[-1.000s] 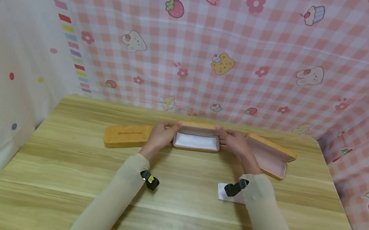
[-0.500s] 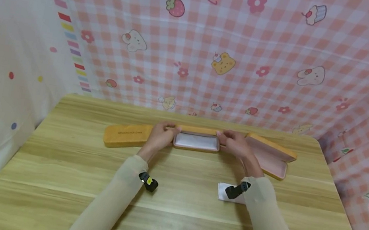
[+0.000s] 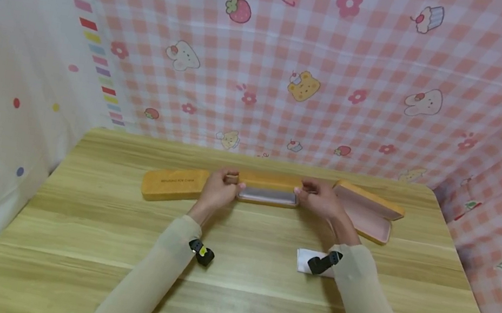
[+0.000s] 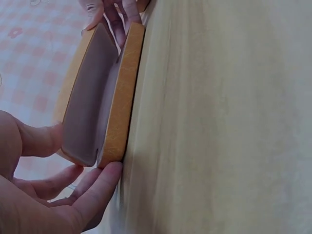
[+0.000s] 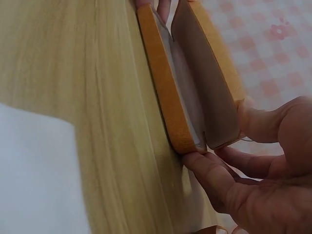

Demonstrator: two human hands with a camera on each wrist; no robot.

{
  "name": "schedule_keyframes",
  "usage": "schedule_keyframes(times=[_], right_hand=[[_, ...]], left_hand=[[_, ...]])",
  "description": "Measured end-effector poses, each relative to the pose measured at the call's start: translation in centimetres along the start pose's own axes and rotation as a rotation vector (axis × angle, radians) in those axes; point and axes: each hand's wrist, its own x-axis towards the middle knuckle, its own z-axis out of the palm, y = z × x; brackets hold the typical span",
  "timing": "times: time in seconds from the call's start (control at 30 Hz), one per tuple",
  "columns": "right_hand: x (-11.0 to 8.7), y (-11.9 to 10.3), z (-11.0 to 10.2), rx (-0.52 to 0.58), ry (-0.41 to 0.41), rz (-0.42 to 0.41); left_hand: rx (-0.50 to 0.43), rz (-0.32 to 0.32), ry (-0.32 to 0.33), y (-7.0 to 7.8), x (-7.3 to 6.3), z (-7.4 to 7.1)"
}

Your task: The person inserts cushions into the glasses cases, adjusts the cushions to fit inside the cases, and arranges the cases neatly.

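Note:
In the head view a tan-orange glasses case stands at the far middle of the table, its lid partly lowered over the base. My left hand grips its left end and my right hand its right end. The left wrist view shows the left thumb on the lid's edge and fingers against the end of the base. On the other side, the right thumb presses the lid and fingers hold the base's corner. Pale grey-pink lining shows in the gap; the bottom of the case is mostly hidden.
Left of my left hand lies a closed matching case with dark lettering. Another case stands open at the right, beside my right forearm. A folded white cloth lies partly under the right wrist camera. A checked curtain hangs behind the table.
The middle case's lid has swung down toward me, covering more of the pale inside. Both hands have turned with it and stay at the two ends.

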Motion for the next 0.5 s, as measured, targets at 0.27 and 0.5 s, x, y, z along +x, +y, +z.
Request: schedule_keyframes(times=[0.27,0.5], right_hand=[[-0.6,0.2,0.6,-0.021,0.029,-0.004],[-0.7,0.5,1.3,-0.026,0.061,-0.032]], left_hand=[[0.052,0.079,0.036,-0.5,-0.3,0.4],[0.096,0.129,0.077,-0.9,-0.7,0.8]])
